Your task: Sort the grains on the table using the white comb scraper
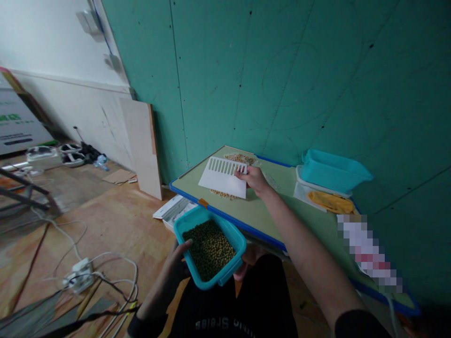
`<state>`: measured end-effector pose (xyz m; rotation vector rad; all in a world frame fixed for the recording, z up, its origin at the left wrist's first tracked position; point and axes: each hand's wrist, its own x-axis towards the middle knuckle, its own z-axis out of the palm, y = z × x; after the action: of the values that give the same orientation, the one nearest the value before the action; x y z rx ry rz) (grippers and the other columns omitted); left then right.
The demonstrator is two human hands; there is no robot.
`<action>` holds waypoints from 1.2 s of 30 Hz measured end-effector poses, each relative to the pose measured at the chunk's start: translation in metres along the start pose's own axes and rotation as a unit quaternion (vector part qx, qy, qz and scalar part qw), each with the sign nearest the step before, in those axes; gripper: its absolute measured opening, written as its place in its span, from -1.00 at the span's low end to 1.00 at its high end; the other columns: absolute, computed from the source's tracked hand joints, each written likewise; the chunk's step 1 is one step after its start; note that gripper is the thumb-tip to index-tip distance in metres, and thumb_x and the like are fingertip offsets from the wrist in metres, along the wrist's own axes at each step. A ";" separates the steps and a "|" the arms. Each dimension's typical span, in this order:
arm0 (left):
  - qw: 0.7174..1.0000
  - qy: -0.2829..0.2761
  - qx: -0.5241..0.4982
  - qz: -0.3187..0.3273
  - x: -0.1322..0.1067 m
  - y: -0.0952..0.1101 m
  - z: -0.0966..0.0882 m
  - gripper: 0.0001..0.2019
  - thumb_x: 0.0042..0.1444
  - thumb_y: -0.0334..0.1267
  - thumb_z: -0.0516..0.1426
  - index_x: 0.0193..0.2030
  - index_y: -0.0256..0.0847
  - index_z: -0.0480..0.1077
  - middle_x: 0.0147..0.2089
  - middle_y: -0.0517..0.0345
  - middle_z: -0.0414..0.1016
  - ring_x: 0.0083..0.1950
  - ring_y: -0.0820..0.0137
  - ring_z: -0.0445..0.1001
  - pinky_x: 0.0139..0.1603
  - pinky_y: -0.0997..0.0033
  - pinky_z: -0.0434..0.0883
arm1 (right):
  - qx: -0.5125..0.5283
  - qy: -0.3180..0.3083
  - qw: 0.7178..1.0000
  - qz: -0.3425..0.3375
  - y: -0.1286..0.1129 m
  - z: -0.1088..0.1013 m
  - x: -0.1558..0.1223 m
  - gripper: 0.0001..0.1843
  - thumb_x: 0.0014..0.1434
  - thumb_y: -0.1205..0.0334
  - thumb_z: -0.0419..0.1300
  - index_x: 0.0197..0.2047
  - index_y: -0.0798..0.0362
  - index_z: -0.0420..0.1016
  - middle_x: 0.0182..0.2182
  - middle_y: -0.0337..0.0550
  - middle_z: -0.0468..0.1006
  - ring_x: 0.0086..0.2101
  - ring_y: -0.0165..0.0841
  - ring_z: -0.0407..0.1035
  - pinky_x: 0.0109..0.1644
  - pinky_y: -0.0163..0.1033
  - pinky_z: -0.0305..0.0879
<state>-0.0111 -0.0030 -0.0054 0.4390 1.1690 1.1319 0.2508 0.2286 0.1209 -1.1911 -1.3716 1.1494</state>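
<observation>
My left hand is wrapped around the left side of a turquoise plastic container, its thumb over the rim. Inside lie green and tan beans, and the container is tilted above my lap at the table's front edge. My right hand pinches the right end of a white sheet with a row of slots along its far edge. The sheet is over the pale green table. Mixed yellow and whitish grains lie behind it, and more grains show at its near edge.
On the table's right side stand a turquoise bin, a yellow cloth-like item and a blurred-out packet. A green wall rises behind. A board leans at left; a power strip and cables lie on the floor.
</observation>
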 end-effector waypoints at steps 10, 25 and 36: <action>1.000 0.002 0.007 -0.006 0.001 -0.001 -0.002 -0.26 0.29 0.05 0.36 0.55 -0.02 0.31 0.35 -0.14 0.69 0.33 -0.10 0.68 0.19 -0.02 0.68 | 0.019 0.003 1.000 -0.007 0.003 0.000 0.001 -0.50 -0.16 -0.07 0.67 -0.28 0.04 0.67 -0.34 -0.08 0.74 -0.36 -0.17 0.60 -0.34 -0.15 0.51; 1.000 -0.002 0.008 0.014 -0.006 0.004 0.002 -0.24 0.30 0.02 0.36 0.57 -0.07 0.31 0.39 -0.16 0.67 0.32 -0.15 0.69 0.15 -0.04 0.72 | 0.016 -0.009 1.000 -0.019 0.006 0.010 -0.006 -0.52 -0.13 -0.04 0.66 -0.25 0.08 0.70 -0.30 -0.05 0.77 -0.32 -0.19 0.61 -0.24 -0.13 0.54; 1.000 -0.001 0.018 0.018 -0.006 0.003 0.001 -0.23 0.25 0.08 0.38 0.53 -0.06 0.34 0.33 -0.14 0.71 0.30 -0.14 0.70 0.15 -0.03 0.71 | 0.012 0.020 0.999 -0.034 0.006 0.014 -0.008 -0.56 -0.09 -0.02 0.63 -0.26 0.07 0.70 -0.28 -0.04 0.78 -0.28 -0.15 0.65 -0.24 -0.14 0.55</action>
<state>-0.0119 -0.0064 0.0001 0.4893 1.1854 1.1424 0.2376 0.2206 0.1131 -1.1358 -1.3542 1.0859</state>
